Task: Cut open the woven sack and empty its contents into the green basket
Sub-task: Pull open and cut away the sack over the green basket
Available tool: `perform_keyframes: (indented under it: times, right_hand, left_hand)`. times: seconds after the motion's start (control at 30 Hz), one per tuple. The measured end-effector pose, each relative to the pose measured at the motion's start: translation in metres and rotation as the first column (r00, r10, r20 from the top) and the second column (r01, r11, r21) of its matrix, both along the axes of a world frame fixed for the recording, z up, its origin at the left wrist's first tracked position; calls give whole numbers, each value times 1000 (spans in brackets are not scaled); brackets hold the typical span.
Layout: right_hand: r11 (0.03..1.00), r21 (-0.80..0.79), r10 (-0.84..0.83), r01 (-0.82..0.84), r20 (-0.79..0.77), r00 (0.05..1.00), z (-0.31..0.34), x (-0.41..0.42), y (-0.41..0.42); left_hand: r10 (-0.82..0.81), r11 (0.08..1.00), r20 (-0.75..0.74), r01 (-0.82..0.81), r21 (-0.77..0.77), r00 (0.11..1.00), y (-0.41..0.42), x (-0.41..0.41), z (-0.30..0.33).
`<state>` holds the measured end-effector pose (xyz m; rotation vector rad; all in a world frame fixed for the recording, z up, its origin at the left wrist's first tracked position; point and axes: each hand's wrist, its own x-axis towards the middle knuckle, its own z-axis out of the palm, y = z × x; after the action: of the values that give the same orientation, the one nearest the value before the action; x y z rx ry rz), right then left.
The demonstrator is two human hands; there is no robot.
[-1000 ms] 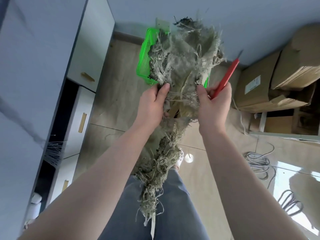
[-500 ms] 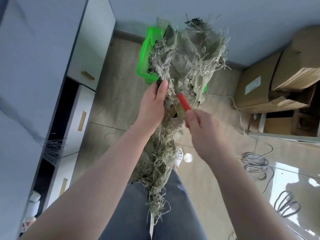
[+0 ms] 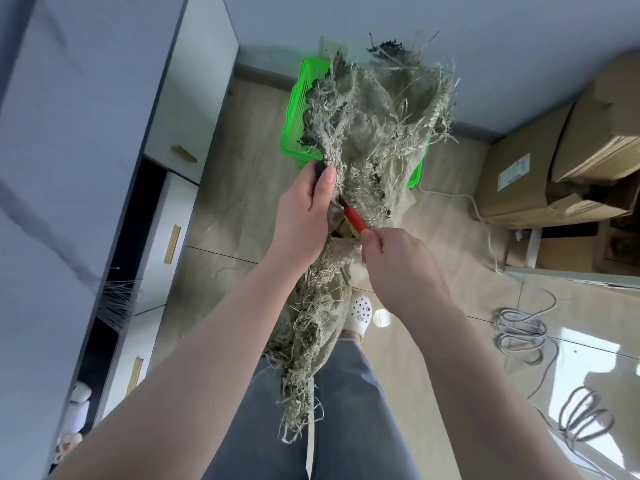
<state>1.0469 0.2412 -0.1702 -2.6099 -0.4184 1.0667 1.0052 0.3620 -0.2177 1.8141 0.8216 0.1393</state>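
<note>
Tiled floor point(image 3: 221, 202), white cabinets left, cardboard boxes point(image 3: 554, 161) right, loose cables. Frayed woven sack point(image 3: 374, 133) held up over green basket point(image 3: 294, 126). Left hand point(image 3: 304, 216) grips sack's edge; right hand point(image 3: 398, 265) clamped on red cutter point(image 3: 356, 218), tip in sack.

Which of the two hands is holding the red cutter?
The right hand grips the red cutter, its tip pushed into the woven sack. The left hand only clutches the sack's frayed fabric.

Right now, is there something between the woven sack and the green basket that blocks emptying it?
Nothing visible blocks it. The woven sack hangs directly in front of the green basket, gripped by the left hand.
</note>
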Motion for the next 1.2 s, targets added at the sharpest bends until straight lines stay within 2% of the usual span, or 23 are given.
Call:
perform_keyframes:
  times: [0.17, 0.43, 0.57, 0.73, 0.87, 1.03, 1.2]
  right_hand:
    - [999, 28, -43, 40, 100, 994, -6, -3, 7]
    - [997, 61, -63, 52, 192, 979, -6, -14, 7]
    - [997, 35, -79, 74, 158, 984, -9, -14, 6]
    - [989, 97, -131, 115, 182, 974, -9, -16, 7]
    - [985, 130, -138, 114, 196, 971, -8, -18, 10]
    - [978, 159, -170, 136, 226, 959, -10, -11, 4]
    - [986, 140, -113, 87, 184, 976, 0, -10, -5]
  left_hand:
    - [14, 999, 20, -14, 41, 1000, -2, -1, 3]
    - [229, 967, 49, -222, -122, 972, -7, 0, -2]
    - [232, 971, 80, -225, -83, 969, -13, -2, -3]
    - [201, 977, 54, -197, -78, 978, -15, -2, -5]
    - [230, 960, 44, -219, -176, 972, -22, -1, -6]
    - [160, 893, -39, -161, -420, 986, -29, 2, -14]
    - [184, 957, -115, -204, -208, 976, -26, 10, -24]
